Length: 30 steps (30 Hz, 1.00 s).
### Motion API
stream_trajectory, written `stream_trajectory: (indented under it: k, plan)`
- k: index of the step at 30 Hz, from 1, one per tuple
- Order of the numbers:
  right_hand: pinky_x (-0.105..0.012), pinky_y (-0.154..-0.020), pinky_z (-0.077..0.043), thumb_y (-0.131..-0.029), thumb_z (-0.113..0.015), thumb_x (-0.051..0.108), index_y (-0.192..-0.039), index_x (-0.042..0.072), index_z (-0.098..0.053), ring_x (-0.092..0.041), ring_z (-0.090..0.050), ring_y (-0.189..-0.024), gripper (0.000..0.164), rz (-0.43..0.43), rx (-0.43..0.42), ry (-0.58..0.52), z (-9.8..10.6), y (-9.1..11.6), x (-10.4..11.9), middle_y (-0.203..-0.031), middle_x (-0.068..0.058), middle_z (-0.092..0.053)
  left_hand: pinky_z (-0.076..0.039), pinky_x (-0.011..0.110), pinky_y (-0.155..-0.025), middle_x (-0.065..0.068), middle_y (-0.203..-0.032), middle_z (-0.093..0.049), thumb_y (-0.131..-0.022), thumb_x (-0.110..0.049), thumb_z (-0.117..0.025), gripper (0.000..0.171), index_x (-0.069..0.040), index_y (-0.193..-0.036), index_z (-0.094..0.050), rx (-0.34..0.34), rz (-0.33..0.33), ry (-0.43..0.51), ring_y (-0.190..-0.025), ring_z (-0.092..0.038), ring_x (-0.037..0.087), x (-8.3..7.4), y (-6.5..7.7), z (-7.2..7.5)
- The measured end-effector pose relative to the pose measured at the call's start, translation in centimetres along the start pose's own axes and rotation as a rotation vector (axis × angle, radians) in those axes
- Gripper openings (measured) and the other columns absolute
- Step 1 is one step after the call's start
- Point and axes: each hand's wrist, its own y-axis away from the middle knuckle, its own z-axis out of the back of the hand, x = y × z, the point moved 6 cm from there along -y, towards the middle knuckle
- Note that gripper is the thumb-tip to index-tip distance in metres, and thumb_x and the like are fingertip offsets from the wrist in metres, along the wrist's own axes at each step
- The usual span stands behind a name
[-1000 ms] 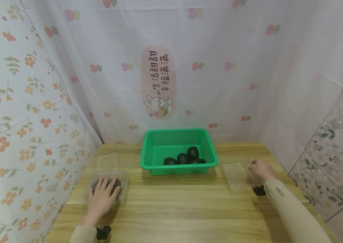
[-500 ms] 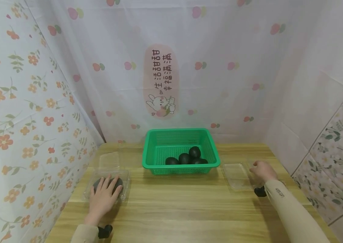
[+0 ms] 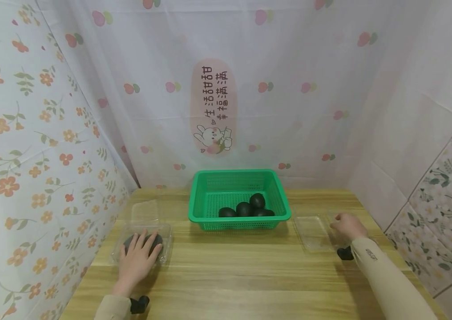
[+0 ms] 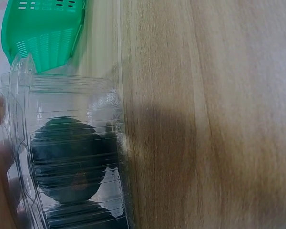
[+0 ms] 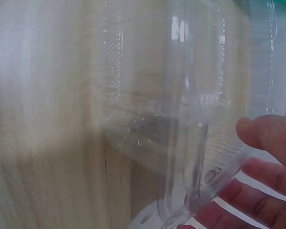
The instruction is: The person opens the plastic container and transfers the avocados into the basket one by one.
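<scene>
head view slightly shifted, green basket [image 3: 240, 220] between clear containers [image 3: 312, 232]

Soft light; glare on the clear container [image 5: 188, 100]; wrist views hazy.

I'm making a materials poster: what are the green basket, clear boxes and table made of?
The green basket looks like moulded plastic, slightly shiny, with rows of little holes. The clear boxes seem thin, glossy plastic: see-through, with glinting ridges. The table shows smooth-looking wood grain; maybe real wood, maybe a print.
</scene>
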Motion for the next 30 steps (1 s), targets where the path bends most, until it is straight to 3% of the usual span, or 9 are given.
stream_trajectory:
  k: [5, 12, 20, 30]
  plan:
    - [-0.064, -0.079, -0.046, -0.092, -0.059, 0.026, -0.124, -0.015, -0.05, -0.055, -0.052, -0.106, 0.052, 0.006, -0.01, -0.015, 0.0, 0.7, -0.2, -0.124, -0.038, -0.05, -0.001, 0.076, -0.103, 0.022, -0.155, -0.022, -0.102, -0.053, -0.033, 0.062, -0.015, -0.151, -0.036, 0.0, -0.002, 0.003, -0.141, -0.013, 0.047, 0.1, -0.1, -0.2]
    - [-0.064, -0.085, -0.045, -0.091, -0.06, 0.02, -0.116, -0.02, -0.055, -0.057, -0.05, -0.106, 0.048, 0.086, -0.057, -0.046, 0.0, 2.4, -0.3, -0.119, -0.041, -0.05, -0.003, 0.076, -0.102, 0.022, -0.154, -0.024, -0.101, -0.053, -0.036, 0.062, -0.015, -0.15, -0.037, -0.015, -0.003, 0.006, -0.14, -0.015, 0.047, 0.2, -0.1, -0.3]
    - [-0.059, -0.078, -0.049, -0.092, -0.061, 0.027, -0.128, -0.016, -0.048, -0.048, -0.059, -0.096, 0.058, 0.044, -0.023, -0.051, -0.5, 4.8, -0.8, -0.111, -0.035, -0.059, -0.002, 0.076, -0.103, 0.022, -0.155, -0.023, -0.102, -0.053, -0.035, 0.062, -0.015, -0.15, -0.036, -0.004, 0.0, 0.006, -0.14, -0.014, 0.047, 0.2, -0.1, -0.2]
    - [-0.059, -0.076, -0.049, -0.091, -0.063, 0.03, -0.129, -0.015, -0.049, -0.045, -0.061, -0.092, 0.061, 0.044, -0.027, -0.021, -0.7, 5.7, -1.0, -0.106, -0.031, -0.062, -0.003, 0.076, -0.102, 0.023, -0.154, -0.024, -0.101, -0.053, -0.037, 0.062, -0.015, -0.15, -0.038, -0.018, -0.004, 0.014, -0.139, -0.015, 0.048, 0.2, -0.1, -0.3]
